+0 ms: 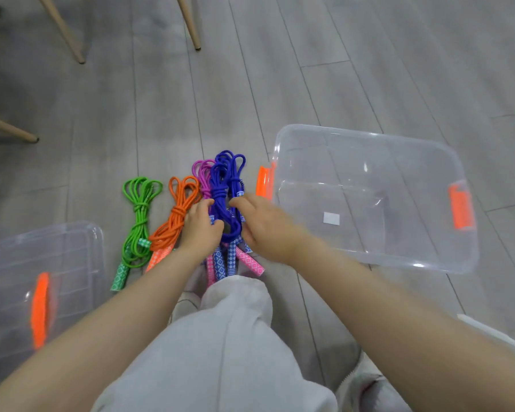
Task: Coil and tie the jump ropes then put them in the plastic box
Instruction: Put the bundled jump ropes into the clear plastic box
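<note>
- Grey wood-look planks make up the floor, where everything lies; the landmark here is the clear plastic box, open and lidless, with an orange latch at each short end.
- Just beside the box's near-left latch lies the blue jump rope, coiled and wrapped with a knot round its middle, loops pointing away from the person, blue-and-white patterned handles toward the knee.
- The left hand curls its fingers onto the blue coil from the side away from the box, thumb hooked at the rope.
- The right hand comes at the same coil from the box side, fingers bent over the strands; both hands look clamped on the blue bundle, though blur hides the exact fingertips.
- Under and just behind the blue rope, farther from the box, a pink jump rope shows its loops and pink patterned handles.
- Farther from the box again sits the orange jump rope, coiled and tied, and beyond it the green jump rope, also tied, with a green handle.
- Well apart from the box, past the green rope, the clear lid lies flat with an orange latch.
- Light wooden chair legs stand on the floor far beyond the ropes.
- A grey trouser knee fills the near foreground.
</note>
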{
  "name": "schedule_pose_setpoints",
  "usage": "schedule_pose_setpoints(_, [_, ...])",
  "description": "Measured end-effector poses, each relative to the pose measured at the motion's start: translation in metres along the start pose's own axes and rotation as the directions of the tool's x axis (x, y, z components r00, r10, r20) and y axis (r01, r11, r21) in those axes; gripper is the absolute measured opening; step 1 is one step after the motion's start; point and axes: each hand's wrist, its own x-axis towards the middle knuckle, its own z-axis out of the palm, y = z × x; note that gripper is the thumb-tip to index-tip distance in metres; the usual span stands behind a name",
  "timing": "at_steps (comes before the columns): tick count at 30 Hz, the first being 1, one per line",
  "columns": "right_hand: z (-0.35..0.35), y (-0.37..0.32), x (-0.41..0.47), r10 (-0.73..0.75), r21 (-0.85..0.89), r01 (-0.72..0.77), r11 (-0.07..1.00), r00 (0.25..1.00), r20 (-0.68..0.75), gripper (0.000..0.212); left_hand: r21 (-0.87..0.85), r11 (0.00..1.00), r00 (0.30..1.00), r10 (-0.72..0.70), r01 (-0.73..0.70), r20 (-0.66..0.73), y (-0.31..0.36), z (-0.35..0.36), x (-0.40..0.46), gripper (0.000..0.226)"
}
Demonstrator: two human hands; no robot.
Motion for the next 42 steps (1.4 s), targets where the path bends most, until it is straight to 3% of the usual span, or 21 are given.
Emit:
schedule_pose_setpoints(3, [0.026,-0.016,0.027,0.056,0.060,-0.064,0.996,0.991,0.123,0.051,-0.005,0.997,0.989,-0.078,0.079,0.124,-0.034,0.007,0.011,0.069])
schedule_pose_setpoints(6, [0.054,-0.015,0.045,0.320,0.145,-0.360,0.922,0.917,0.240,0.048,-0.042,0.992,0.981,-0.108,0.116,0.161,-0.049,0.014,0.015,0.064])
schedule_pose_setpoints(9, [0.087,-0.004,0.053,0.523,0.223,-0.576,0.786,0.813,0.254,0.043,-0.146,0.984,0.989,-0.090,0.106,0.118,-0.055,0.018,0.021,0.060])
schedule_pose_setpoints(12, [0.112,0.003,0.056,0.596,0.227,-0.639,0.735,0.768,0.234,0.055,-0.223,0.966,0.987,-0.109,0.134,0.121,-0.059,0.018,0.026,0.056])
schedule_pose_setpoints(16, [0.129,0.003,0.060,0.657,0.271,-0.678,0.683,0.733,0.175,0.072,-0.363,0.910,0.977,-0.156,0.200,0.146,-0.062,0.013,0.029,0.046])
schedule_pose_setpoints(20, [0.139,0.003,0.066,0.690,0.309,-0.732,0.607,0.679,0.252,0.092,-0.492,0.817,0.953,-0.230,0.299,0.197,-0.062,0.006,0.032,0.044])
schedule_pose_setpoints(25, [0.140,0.008,0.075,0.745,0.338,-0.772,0.538,0.623,0.237,0.067,-0.577,0.732,0.930,-0.243,0.361,0.274,-0.059,0.005,0.030,0.045])
schedule_pose_setpoints(29, [0.137,0.006,0.076,0.774,0.487,-0.748,0.450,0.599,0.205,0.060,-0.640,0.644,0.903,-0.224,0.419,0.366,-0.049,0.000,0.023,0.041])
schedule_pose_setpoints(34, [0.132,0.001,0.070,0.785,0.706,-0.657,0.265,0.572,0.238,0.057,-0.691,0.616,0.926,-0.244,0.377,0.288,-0.048,-0.002,0.015,0.043])
schedule_pose_setpoints(40, [0.103,-0.007,0.053,0.707,0.801,-0.557,0.220,0.657,0.263,0.041,-0.684,0.624,0.926,-0.265,0.378,0.270,-0.036,-0.018,0.008,0.016])
schedule_pose_setpoints(42, [0.094,-0.016,0.046,0.649,0.800,-0.535,0.273,0.716,0.257,0.041,-0.729,0.550,0.913,-0.261,0.408,0.313,-0.023,-0.023,0.005,0.013])
